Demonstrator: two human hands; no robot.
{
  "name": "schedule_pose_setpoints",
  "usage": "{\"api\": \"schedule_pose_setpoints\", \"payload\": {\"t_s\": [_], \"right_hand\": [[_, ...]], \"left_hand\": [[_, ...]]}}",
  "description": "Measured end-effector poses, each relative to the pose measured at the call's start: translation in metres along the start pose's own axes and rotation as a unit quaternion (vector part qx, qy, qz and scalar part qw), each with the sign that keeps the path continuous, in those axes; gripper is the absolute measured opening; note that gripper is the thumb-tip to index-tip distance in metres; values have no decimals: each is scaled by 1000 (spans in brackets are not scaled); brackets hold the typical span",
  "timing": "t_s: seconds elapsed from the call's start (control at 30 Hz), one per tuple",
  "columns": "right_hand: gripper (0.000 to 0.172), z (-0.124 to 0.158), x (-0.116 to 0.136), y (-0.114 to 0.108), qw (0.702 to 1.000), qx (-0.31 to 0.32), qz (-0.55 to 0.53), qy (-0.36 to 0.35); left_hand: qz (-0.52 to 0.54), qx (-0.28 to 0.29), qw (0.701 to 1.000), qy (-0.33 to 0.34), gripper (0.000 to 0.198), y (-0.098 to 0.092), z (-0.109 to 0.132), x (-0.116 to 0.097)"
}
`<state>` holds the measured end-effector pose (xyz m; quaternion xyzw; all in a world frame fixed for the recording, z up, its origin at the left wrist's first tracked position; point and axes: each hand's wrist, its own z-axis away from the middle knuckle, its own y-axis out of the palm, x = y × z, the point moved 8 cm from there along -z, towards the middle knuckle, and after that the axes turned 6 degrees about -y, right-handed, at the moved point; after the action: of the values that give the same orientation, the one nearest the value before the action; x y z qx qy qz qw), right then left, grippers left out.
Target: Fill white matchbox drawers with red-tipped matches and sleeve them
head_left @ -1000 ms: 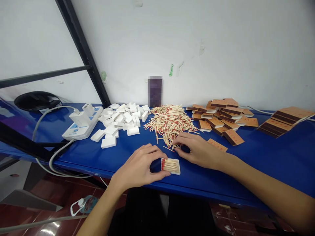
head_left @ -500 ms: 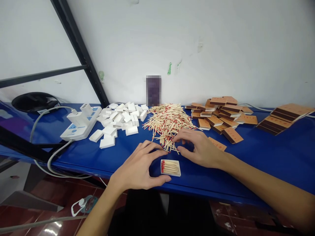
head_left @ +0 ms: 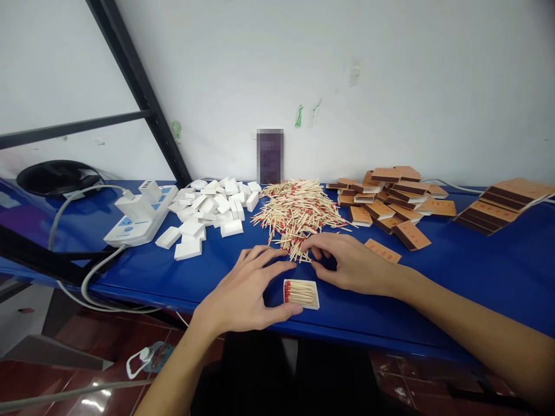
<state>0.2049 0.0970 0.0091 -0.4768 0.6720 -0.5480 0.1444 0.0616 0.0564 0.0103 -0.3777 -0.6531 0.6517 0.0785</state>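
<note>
Heaped matches (head_left: pixel 299 208) block straight ahead; blue tabletop (head_left: pixel 468 266) lies open beyond the right forearm (head_left: pixel 468 325).

Blue table (head_left: pixel 472 283) across mid-frame. Lower centre: 1 white tray (head_left: pixel 316 301) of matches (head_left: pixel 302 292), red heads to the left. Left hand (head_left: pixel 245 292) spread, thumb at tray's lower edge. Right hand (head_left: pixel 349 263), fingertips at bottom of match pile (head_left: pixel 303 211), centre. White boxes (head_left: pixel 210 209) heaped left of centre, orange-brown sleeves (head_left: pixel 392 199) right. Power strip (head_left: pixel 158 228) at left.
</note>
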Motion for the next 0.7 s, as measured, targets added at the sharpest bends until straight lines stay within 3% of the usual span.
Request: {"api": "schedule_pose_setpoints", "payload": {"t_s": [0.37, 0.7], "right_hand": [[17, -2, 6, -1, 994, -28, -101, -13], [16, 2, -5, -4, 1000, 7, 16, -10]], "left_hand": [[0, -12, 1000, -5, 55, -2, 0, 0], [1, -6, 1000, 0, 51, -1, 0, -1]]}}
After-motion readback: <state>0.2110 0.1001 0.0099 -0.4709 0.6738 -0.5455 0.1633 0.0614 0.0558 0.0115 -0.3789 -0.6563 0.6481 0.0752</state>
